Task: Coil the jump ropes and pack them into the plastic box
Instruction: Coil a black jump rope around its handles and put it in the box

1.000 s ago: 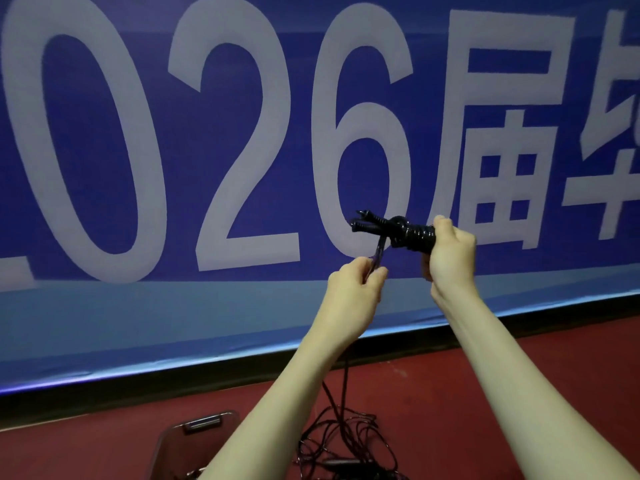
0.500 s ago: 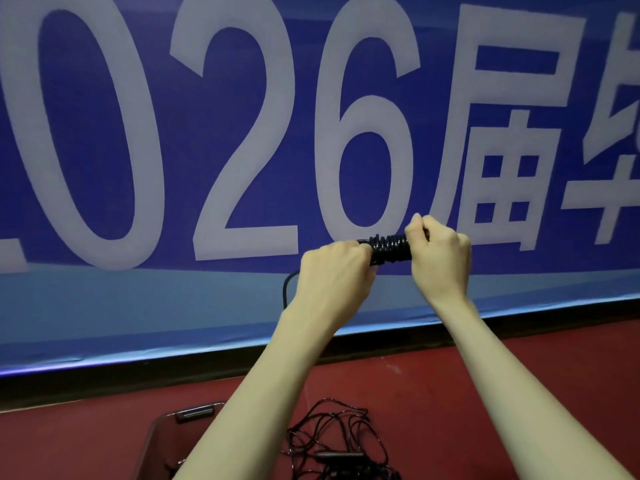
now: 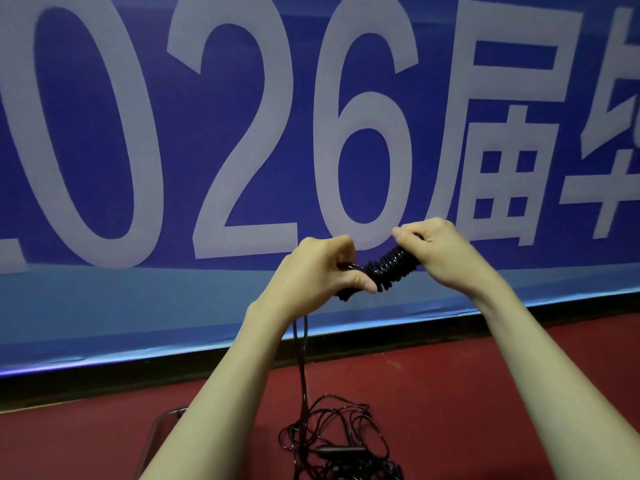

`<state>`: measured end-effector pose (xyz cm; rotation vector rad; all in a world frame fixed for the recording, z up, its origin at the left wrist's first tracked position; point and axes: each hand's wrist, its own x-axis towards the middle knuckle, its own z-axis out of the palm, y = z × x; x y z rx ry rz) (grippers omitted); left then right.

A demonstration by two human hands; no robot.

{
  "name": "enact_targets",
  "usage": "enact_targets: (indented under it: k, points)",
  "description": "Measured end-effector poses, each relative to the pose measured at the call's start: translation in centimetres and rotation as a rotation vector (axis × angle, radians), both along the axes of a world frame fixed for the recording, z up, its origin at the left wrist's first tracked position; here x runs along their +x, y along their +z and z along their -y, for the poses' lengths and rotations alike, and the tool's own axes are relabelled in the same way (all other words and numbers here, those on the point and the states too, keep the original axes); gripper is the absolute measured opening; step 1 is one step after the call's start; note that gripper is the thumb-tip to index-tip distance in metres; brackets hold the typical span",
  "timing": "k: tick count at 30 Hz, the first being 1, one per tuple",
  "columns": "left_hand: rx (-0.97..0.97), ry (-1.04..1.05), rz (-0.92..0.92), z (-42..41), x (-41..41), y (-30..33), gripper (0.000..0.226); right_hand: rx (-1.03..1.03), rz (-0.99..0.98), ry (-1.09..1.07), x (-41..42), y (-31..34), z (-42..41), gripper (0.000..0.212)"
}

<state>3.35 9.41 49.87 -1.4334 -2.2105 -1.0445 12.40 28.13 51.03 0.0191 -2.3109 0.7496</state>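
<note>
Both hands now grip the coiled jump rope (image 3: 388,270): left hand (image 3: 318,271) has shifted lower, right hand (image 3: 440,251) clasps the far end.

We hold the rope bundle (image 3: 388,270) between left hand (image 3: 313,271) at 9 o'clock and right hand (image 3: 440,252) at 3; banner (image 3: 242,150) behind; loose rope (image 3: 339,441) on floor (image 3: 450,393) at 6; box (image 3: 156,441) at 7.

Glossy black cord (image 3: 389,270) (matt floor (image 3: 450,393))
</note>
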Motion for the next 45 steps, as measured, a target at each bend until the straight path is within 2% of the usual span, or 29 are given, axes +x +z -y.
enact_targets:
  k: [3, 6, 10, 12, 15, 17, 20, 24, 27, 29, 31, 33, 36, 39, 42, 45]
  points:
    - [0.027, -0.083, 0.216, 0.1, -0.3, -0.4, 0.056, -0.128, 0.039, 0.147, 0.4, 0.1, 0.3, 0.045]
    - [0.013, -0.222, 0.418, -0.1, -0.3, -0.8, 0.040, -0.226, 0.040, 0.210, 0.5, 0.3, 0.5, 0.044]
    - [0.013, -0.339, 0.521, 0.0, -0.4, -1.1, 0.026, -0.347, 0.069, 0.273, 0.4, 0.0, 0.5, 0.046]
    - [0.018, -0.394, 0.532, 0.1, -0.4, -1.1, 0.029, -0.397, 0.069, 0.307, 0.3, -0.1, 0.7, 0.046]
    - [0.064, -0.467, 0.555, -0.1, -0.9, -1.5, 0.047, -0.448, 0.065, 0.340, 0.2, 0.1, 1.1, 0.046]
    - [0.104, -0.559, 0.662, -0.3, -1.0, -2.0, 0.051, -0.490, 0.057, 0.355, 0.3, 0.3, 1.2, 0.045]
    - [0.191, -0.713, 0.901, -1.3, -0.8, -2.7, 0.044, -0.605, 0.011, 0.370, 0.5, 0.6, 1.2, 0.042]
    - [0.431, -0.567, 0.979, -3.1, 0.0, -2.7, 0.033, -0.723, -0.100, 0.281, 0.1, 0.7, 1.3, 0.038]
    - [0.535, -0.373, 0.866, -4.0, 1.1, -2.4, 0.036, -0.834, -0.197, 0.145, -0.6, 0.2, 1.4, 0.034]
    - [0.518, -0.217, 0.705, -4.4, 1.9, -2.3, 0.036, -0.899, -0.250, 0.047, -1.0, 0.0, 1.5, 0.031]
    - [0.369, 0.015, 0.413, -4.7, 2.6, -2.2, 0.030, -0.953, -0.290, -0.015, -1.4, -0.2, 1.5, 0.030]
    - [0.103, 0.275, 0.083, -4.8, 3.1, -2.1, 0.024, -0.986, -0.320, -0.059, -1.6, -0.5, 1.2, 0.031]
    - [-0.176, 0.446, -0.189, -4.7, 4.0, -1.7, 0.015, -0.995, -0.327, -0.125, -2.0, -1.2, 0.5, 0.030]
    - [-0.337, 0.477, -0.339, -4.5, 4.4, -1.5, 0.026, -0.893, -0.313, -0.207, -2.4, -1.7, -0.2, 0.032]
    - [-0.425, 0.477, -0.444, -4.0, 4.7, -1.2, 0.029, -0.662, -0.322, -0.283, -2.4, -1.7, -0.1, 0.032]
    - [-0.427, 0.530, -0.421, -4.2, 5.8, -1.2, 0.024, -0.485, -0.367, -0.337, -2.1, -1.6, -0.1, 0.041]
